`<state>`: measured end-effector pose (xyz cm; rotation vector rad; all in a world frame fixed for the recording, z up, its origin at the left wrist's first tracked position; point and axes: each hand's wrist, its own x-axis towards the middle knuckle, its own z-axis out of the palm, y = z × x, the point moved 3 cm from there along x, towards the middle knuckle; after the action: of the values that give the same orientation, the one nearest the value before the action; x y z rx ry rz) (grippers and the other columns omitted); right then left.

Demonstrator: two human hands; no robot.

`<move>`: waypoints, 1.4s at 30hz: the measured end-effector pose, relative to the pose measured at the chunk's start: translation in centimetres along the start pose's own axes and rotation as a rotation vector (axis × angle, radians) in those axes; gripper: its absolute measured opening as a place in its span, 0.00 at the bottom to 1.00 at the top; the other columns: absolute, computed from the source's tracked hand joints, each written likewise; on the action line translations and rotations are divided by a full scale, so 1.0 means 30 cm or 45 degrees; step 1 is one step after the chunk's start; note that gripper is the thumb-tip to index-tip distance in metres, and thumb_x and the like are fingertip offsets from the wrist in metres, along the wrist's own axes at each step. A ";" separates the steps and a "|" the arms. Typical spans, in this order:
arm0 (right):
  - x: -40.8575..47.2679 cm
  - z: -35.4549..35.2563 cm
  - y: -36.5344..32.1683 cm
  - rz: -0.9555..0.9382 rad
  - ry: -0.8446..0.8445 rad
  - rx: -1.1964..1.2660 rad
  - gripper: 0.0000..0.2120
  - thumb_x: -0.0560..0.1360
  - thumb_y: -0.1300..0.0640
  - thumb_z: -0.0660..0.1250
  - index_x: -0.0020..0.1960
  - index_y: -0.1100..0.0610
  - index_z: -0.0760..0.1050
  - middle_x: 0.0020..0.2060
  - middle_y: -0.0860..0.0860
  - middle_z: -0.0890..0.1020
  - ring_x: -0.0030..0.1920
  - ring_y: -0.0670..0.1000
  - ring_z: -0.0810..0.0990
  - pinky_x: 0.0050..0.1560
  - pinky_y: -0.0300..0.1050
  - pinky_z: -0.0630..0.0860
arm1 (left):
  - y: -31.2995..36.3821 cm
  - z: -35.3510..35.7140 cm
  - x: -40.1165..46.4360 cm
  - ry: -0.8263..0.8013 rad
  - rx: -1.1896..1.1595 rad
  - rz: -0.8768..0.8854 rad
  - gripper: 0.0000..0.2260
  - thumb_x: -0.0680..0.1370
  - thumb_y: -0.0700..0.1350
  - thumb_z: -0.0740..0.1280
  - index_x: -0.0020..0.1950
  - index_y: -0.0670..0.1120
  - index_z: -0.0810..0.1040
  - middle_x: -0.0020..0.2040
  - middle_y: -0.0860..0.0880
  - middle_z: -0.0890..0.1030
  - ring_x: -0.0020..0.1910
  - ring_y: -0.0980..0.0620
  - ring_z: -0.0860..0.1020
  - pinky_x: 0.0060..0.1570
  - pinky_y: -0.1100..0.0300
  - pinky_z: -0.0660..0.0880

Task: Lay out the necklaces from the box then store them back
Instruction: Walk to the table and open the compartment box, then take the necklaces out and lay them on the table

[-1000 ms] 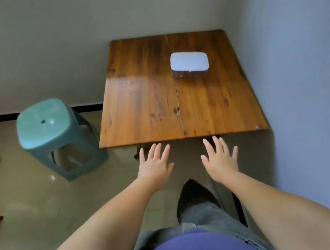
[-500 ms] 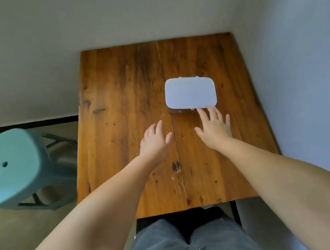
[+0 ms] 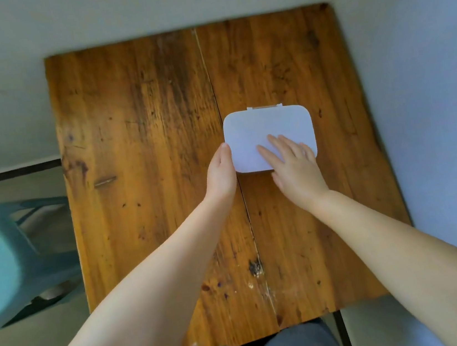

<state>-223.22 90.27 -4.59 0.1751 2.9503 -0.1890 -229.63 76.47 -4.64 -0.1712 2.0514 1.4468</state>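
Both hands are already at the white box (image 3: 268,130), which sits closed on the wooden table (image 3: 138,161), right of the plank seam and a little above the middle of the frame. Right hand (image 3: 293,164) lies flat and open on the lid, fingers spread over its lower right part, gripping nothing. Left hand (image 3: 221,171) is edge-on against the box's left side, fingers straight and together, touching the wall near the lower left corner; it is open too, not closed around anything.

What matters for the next move is how the box lies: its long axis runs left to right across the frame, and the small tab on its rim sits at the upper edge, on the far side from both hands. Whether that tab is hinge or clasp cannot be told. No necklaces show yet, so the laying out has likely not begun; opening the lid seems the step in hand.
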 end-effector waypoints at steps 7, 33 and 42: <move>-0.004 -0.150 0.067 -0.332 0.240 0.214 0.20 0.73 0.60 0.70 0.64 0.61 0.74 0.61 0.59 0.79 0.65 0.61 0.75 0.64 0.60 0.70 | -0.015 0.033 -0.004 0.127 -0.093 -0.053 0.14 0.82 0.55 0.50 0.48 0.65 0.74 0.46 0.66 0.77 0.47 0.68 0.74 0.45 0.68 0.69; 0.319 -0.057 -0.110 -0.504 -0.154 0.129 0.15 0.75 0.63 0.57 0.59 0.56 0.75 0.55 0.53 0.80 0.56 0.57 0.75 0.55 0.52 0.63 | -0.115 0.040 -0.006 0.572 -0.157 0.065 0.17 0.80 0.40 0.58 0.68 0.49 0.71 0.53 0.50 0.72 0.38 0.67 0.78 0.41 0.61 0.81; 0.325 0.014 -0.139 -0.498 -0.298 -0.085 0.16 0.74 0.61 0.60 0.62 0.59 0.70 0.57 0.58 0.75 0.59 0.59 0.72 0.56 0.54 0.64 | -0.112 0.022 -0.009 0.584 -0.209 0.074 0.17 0.80 0.38 0.58 0.67 0.49 0.72 0.56 0.48 0.72 0.50 0.53 0.76 0.37 0.71 0.78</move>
<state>-233.20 87.14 -6.33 -0.4074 2.7204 -0.1500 -227.68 75.66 -7.35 -0.5605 2.3034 1.7363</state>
